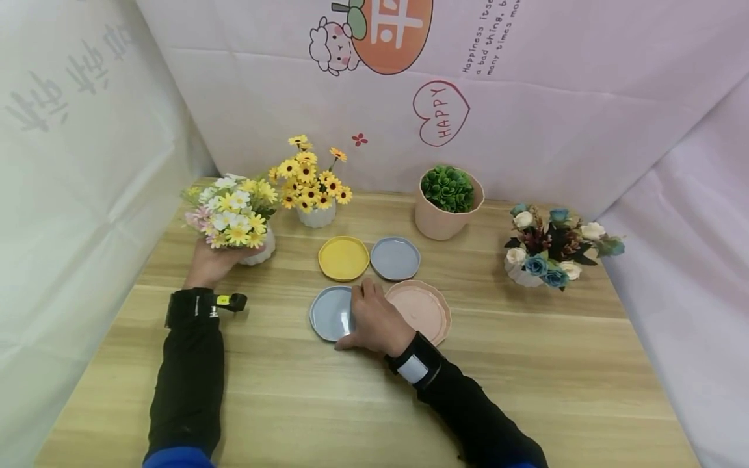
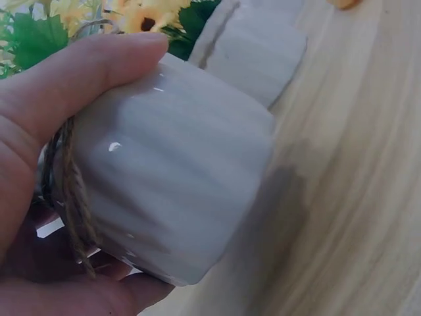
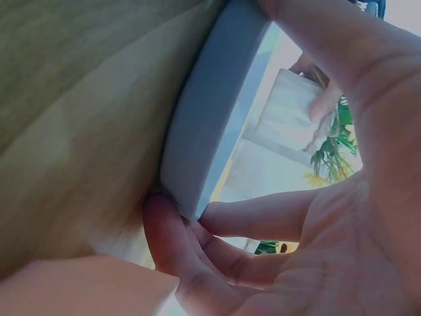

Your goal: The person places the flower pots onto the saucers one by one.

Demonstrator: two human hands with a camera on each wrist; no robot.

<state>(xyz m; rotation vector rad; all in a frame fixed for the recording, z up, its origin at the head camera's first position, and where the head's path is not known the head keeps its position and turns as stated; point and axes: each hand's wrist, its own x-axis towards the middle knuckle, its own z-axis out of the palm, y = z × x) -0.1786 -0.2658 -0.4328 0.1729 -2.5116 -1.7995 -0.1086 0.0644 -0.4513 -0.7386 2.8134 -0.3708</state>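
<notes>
My left hand (image 1: pixel 212 265) grips a white ribbed pot (image 2: pixel 177 164) of white, yellow and pink flowers (image 1: pixel 234 211) at the table's left. In the left wrist view, twine (image 2: pixel 75 191) circles the pot's neck, and the thumb lies across its side. My right hand (image 1: pixel 377 318) holds a blue-grey saucer (image 1: pixel 330 315) by its right edge at mid-table. In the right wrist view, thumb and fingers (image 3: pixel 263 214) clasp the saucer's rim close over the wood. The pink saucer (image 1: pixel 418 309) beside it is partly hidden by this hand.
Behind lie a yellow saucer (image 1: pixel 344 259) and another blue-grey saucer (image 1: pixel 395 259). Along the back stand a pot of yellow daisies (image 1: pixel 316 214) and a pink pot (image 1: pixel 441 224) with green leaves. Blue and cream roses (image 1: pixel 538 263) stand at the right. Printed cloth (image 1: pixel 556 130) borders the table.
</notes>
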